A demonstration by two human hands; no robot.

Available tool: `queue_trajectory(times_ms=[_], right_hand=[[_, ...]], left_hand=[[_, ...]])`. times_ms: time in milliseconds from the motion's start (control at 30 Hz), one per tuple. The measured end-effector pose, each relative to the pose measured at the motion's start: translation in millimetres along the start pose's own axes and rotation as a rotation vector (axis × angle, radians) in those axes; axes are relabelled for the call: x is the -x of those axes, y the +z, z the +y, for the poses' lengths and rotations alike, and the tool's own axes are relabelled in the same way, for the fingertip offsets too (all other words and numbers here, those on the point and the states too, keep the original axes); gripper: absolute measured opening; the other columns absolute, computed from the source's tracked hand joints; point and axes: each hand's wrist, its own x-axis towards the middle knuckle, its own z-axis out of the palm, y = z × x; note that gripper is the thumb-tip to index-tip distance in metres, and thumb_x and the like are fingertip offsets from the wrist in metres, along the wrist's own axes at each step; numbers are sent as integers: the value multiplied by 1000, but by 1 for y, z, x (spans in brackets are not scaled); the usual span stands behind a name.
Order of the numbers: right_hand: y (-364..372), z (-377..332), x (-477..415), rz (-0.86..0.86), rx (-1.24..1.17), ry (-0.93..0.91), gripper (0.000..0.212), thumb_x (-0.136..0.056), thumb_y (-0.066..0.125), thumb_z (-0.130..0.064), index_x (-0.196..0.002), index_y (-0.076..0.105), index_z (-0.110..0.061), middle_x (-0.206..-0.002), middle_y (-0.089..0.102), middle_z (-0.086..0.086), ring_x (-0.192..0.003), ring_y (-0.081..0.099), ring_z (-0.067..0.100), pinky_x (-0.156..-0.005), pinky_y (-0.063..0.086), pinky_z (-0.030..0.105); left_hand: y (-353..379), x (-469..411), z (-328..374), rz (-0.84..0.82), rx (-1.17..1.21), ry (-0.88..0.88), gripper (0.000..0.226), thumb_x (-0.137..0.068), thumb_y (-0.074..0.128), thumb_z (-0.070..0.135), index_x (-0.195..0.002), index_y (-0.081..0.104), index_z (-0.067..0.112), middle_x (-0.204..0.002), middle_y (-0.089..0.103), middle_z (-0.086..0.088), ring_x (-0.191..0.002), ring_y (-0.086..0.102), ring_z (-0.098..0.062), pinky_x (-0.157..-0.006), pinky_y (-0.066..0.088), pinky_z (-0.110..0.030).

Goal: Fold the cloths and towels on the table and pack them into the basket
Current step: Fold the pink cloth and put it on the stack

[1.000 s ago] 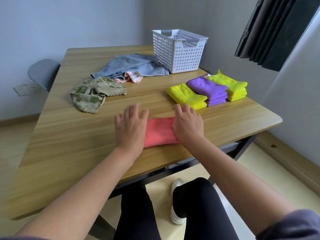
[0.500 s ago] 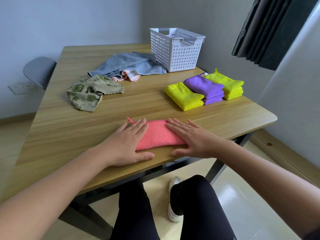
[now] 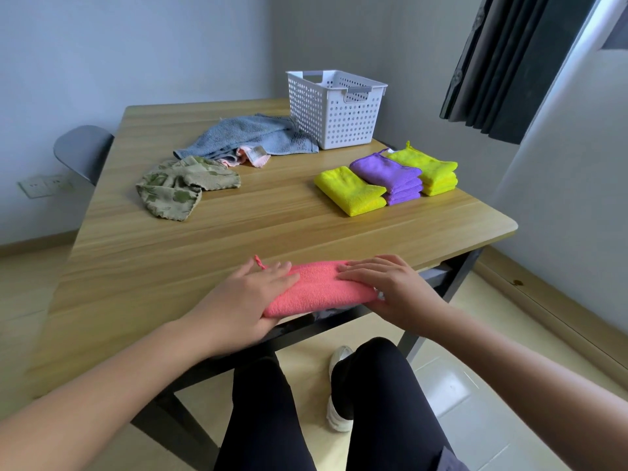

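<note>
— So, where does the pink cloth (image 3: 323, 287) sit?

— Low in the centre of the frame, on the near edge of the tabletop (image 3: 238, 232), folded into a narrow bundle. Its near side seems to hang slightly past that edge.

— And the hands?

— One at each end. The left hand (image 3: 251, 294) covers the left end and the right hand (image 3: 387, 287) the right end. On both, the fingers are straight and a little spread, laid flat on top of the cloth, pressing rather than pinching. The thumbs lie by the near side, and whether either reaches underneath is hidden.

— Which way does it run?

— Its long axis goes left to right across the frame, along the tabletop's edge, so the hands bracket it end to end.

— What does the next move turn on?

— I'd judge the fold is finished and the cloth needs carrying off. The yellow cloth (image 3: 350, 190), purple stack (image 3: 387, 175) and lime stack (image 3: 428, 168) lie folded right of centre, and the white basket (image 3: 336, 120) stands beyond them at upper centre. All of that is up and to the right of the pink cloth, so the right hand is nearer.

— Anything unfolded?

— The blue towel (image 3: 244, 134), a pale pink cloth (image 3: 251, 157) poking out from under it, and a green patterned cloth (image 3: 180, 188), all left of centre.
</note>
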Motion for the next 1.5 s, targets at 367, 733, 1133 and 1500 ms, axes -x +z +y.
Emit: queue_trajectory(times_ms=[367,733,1133,1500], right_hand=[[-50,17,-43,175,-410,43,43,-76,56,-5,-117,66,-10,-122,64,-4,-115,58,2,-94,47,19],[-64,130,-118,245,16,-98,43,-79,60,-18,-122,64,-14,-126,62,-2,-118,57,11,-96,48,30],[15,192,-130,78,272,-185,35,-78,66,-15,-112,69,-7,-117,68,7,-104,66,25,-79,57,40],[14,179,-121,-91,157,-6,54,-79,45,-27,-127,60,-7,-131,59,7,-122,55,23,-104,42,34]], left_hand=[[-54,-109,-39,251,67,136,27,-81,67,16,-104,68,30,-97,71,12,-90,63,-9,-114,21,-34],[-80,-271,-62,540,-182,218,30,-73,58,5,-103,58,10,-94,69,-7,-90,64,-28,-101,34,-44],[6,-338,-105,366,-144,76,53,-88,29,12,-135,51,25,-127,61,-3,-117,55,-24,-105,31,-39],[-8,-347,-105,75,-366,105,70,-96,33,2,-150,1,32,-155,25,4,-141,24,-15,-109,29,-34]])
